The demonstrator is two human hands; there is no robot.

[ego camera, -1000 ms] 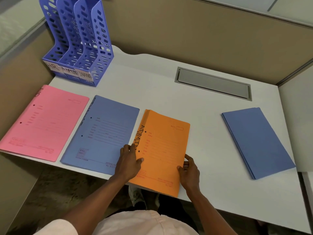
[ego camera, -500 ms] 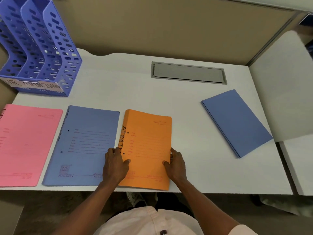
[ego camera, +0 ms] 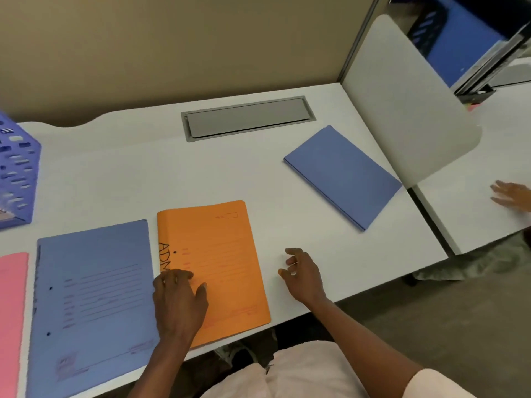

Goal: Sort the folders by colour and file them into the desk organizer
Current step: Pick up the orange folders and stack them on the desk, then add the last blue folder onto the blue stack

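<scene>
Desk (ego camera: 120, 173): white top inside a tan cubicle, with a grey cable hatch (ego camera: 247, 117) let into it at 12 o'clock
Desk organizer (ego camera: 17, 179): blue and perforated, standing at the 9 o'clock edge of the view; only one corner shows, so I cannot see into its slots
Orange folder (ego camera: 221, 248): flat at 6 o'clock, reaching the front edge of the desk, with "ADM" hand-lettered along its spine and the remaining letters under a hand
Printed blue folder (ego camera: 94, 297): flat, just beside the orange one at its 9 o'clock, long edges almost meeting
Pink folder (ego camera: 11, 311): flat at 8 o'clock, mostly cut off by the edge of the view
Plain blue folder (ego camera: 342, 173): at 2 o'clock, lying askew, well apart from the other three and near the white divider panel (ego camera: 402, 110)
Left hand (ego camera: 178, 303): palm down on the orange folder's near left corner, fingers fairly straight, thumb out, clasping nothing
Right hand (ego camera: 301, 272): over bare desk just off the orange folder at its 3 o'clock, fingers loosely curled and apart, empty; I cannot tell whether it touches the top
Other hand (ego camera: 511, 193): someone else's, blurred, at 3 o'clock over the neighbouring desk past the divider
</scene>
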